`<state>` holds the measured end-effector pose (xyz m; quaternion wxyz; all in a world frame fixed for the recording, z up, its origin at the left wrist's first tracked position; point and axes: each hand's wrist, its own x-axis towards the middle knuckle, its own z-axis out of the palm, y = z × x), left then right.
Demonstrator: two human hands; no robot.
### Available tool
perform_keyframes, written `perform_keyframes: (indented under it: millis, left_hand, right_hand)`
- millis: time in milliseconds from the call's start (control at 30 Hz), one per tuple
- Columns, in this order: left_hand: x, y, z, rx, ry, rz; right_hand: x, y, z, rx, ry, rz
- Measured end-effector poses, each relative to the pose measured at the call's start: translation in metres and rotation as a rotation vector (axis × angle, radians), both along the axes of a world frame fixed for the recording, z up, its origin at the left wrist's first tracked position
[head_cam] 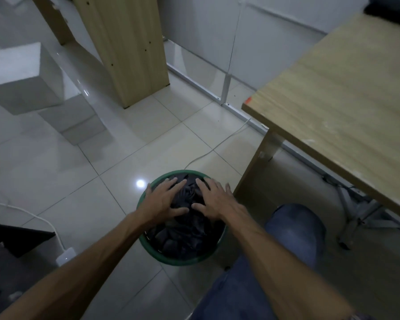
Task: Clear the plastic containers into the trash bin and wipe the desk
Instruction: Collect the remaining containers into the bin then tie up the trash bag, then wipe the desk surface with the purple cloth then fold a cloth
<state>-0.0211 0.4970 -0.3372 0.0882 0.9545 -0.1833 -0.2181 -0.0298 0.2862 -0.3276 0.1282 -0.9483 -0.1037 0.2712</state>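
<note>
A round green trash bin (169,258) stands on the tiled floor in front of me, filled to the rim with dark crumpled plastic containers (183,239). My left hand (163,200) lies flat on the pile's left side, fingers spread. My right hand (214,199) lies flat on the pile's right side, fingers spread too. Neither hand grips anything. The wooden desk (346,93) fills the right of the view; pale smears show on its top near the front edge.
My knee in blue jeans (293,229) is just right of the bin. A wooden cabinet panel (129,47) and a white box (21,75) stand farther back. A white cable with an adapter (66,256) runs along the floor at left. Metal desk legs (353,211) stand under the desk.
</note>
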Motion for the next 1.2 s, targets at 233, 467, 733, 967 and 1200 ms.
perform_keyframes:
  millis: [233,467,733,967,1200]
  left_hand:
    - [0.024,-0.016,0.091,-0.044,-0.102,-0.004]
    - [0.035,-0.015,0.211,-0.11,-0.298,0.029]
    - [0.051,-0.057,0.332,-0.287,-0.492,0.028]
    - [0.067,-0.159,0.382,-0.503,-0.508,-0.133]
    - [0.073,-0.282,0.398,-0.712,-0.38,-0.297]
  right_hand:
    - [0.008,-0.009,0.084,0.033,-0.228,0.058]
    - [0.015,-0.006,0.192,0.134,-0.309,0.052]
    - [0.017,-0.042,0.316,0.326,-0.388,-0.089]
    - [-0.005,-0.143,0.374,0.405,-0.612,-0.271]
    - [-0.032,-0.256,0.388,0.415,-0.804,-0.506]
